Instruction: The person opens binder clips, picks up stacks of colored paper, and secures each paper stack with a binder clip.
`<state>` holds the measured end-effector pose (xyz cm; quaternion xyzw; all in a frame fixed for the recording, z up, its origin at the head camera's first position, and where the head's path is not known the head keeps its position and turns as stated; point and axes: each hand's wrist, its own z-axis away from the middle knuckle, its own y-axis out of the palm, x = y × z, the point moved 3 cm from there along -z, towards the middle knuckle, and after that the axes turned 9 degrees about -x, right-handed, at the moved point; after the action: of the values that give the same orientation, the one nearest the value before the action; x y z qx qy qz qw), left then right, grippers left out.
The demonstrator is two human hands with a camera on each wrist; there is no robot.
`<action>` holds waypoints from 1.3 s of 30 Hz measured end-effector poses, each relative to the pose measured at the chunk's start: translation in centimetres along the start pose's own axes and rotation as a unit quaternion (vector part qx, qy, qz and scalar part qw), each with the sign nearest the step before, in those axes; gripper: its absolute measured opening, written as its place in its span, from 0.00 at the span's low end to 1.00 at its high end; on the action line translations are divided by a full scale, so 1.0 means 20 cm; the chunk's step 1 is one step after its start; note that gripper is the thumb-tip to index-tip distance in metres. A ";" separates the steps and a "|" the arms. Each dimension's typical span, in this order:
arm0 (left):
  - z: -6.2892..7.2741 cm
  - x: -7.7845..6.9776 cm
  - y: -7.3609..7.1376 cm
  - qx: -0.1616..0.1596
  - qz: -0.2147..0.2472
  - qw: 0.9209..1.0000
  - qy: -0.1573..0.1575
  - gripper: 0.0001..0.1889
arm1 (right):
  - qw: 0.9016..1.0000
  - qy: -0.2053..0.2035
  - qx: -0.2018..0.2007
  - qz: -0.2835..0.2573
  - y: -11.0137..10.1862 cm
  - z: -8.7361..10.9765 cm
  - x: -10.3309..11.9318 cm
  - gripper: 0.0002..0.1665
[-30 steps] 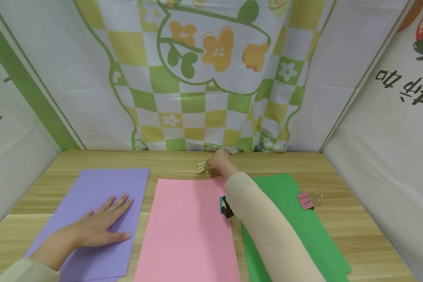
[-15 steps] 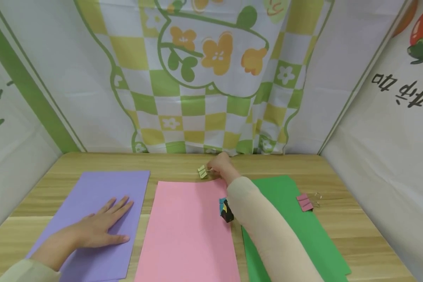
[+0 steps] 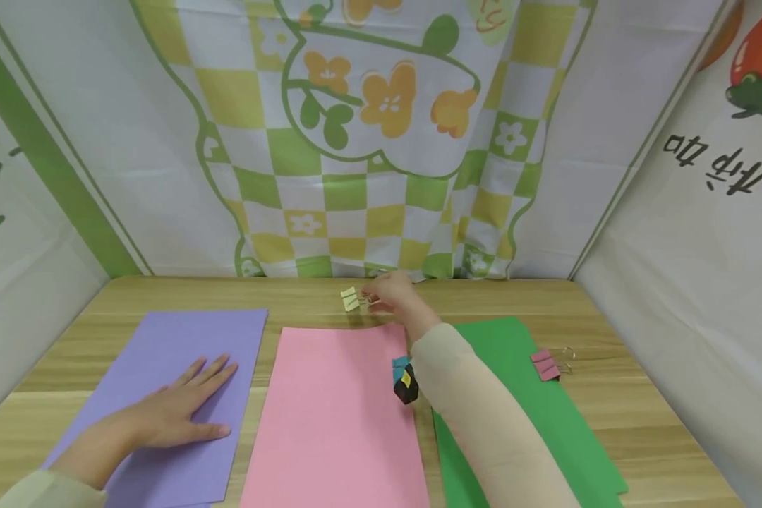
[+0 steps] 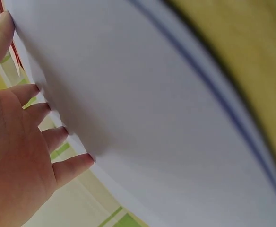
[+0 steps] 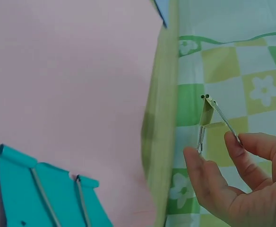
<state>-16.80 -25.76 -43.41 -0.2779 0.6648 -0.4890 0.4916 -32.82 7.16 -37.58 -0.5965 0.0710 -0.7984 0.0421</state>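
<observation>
My left hand (image 3: 178, 413) lies with spread, straight fingers on the purple paper (image 3: 190, 331), near its right side. At the back of the table, my right hand (image 3: 398, 295) pinches a pale yellow binder clip (image 3: 351, 300) by its wire handles. In the right wrist view that binder clip (image 5: 207, 112) is seen from the side, with thumb and fingers on the handles. Below this hand lies the pink paper (image 3: 336, 402). A teal and black binder clip (image 3: 405, 384) sits at the pink paper's right edge, partly next to the sleeve.
Green paper (image 3: 495, 353) lies on the right, partly behind the right forearm. A pink binder clip (image 3: 546, 365) is at its right edge. The wooden table (image 3: 635, 416) ends at a checked cloth (image 3: 349, 190) behind.
My right hand has moved slightly left and carries the yellow binder clip, which now looks raised off the tabletop. The left hand stays in place on the purple paper.
</observation>
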 end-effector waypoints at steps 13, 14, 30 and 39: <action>0.00 -0.01 0.00 0.004 0.015 1.000 -0.004 0.50 | 0.997 -0.038 0.038 -0.063 -0.05 0.13 0.03 0.15; 0.00 -0.01 0.00 0.004 0.016 1.000 -0.004 0.50 | 0.996 -0.043 0.041 -0.067 -0.05 0.14 0.02 0.16; 0.01 -0.01 0.01 -0.005 0.000 1.000 0.001 0.50 | 0.989 -0.046 0.052 -0.129 -0.22 0.32 -0.02 0.23; 0.00 -0.01 -0.01 -0.007 -0.008 1.000 0.007 0.49 | 0.979 -0.053 0.082 -0.179 -0.30 0.39 -0.01 0.27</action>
<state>-16.82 -25.63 -43.18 -0.2834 0.6691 -0.4905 0.4811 -25.17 12.62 -34.62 -0.6359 -0.1046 -0.7631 -0.0491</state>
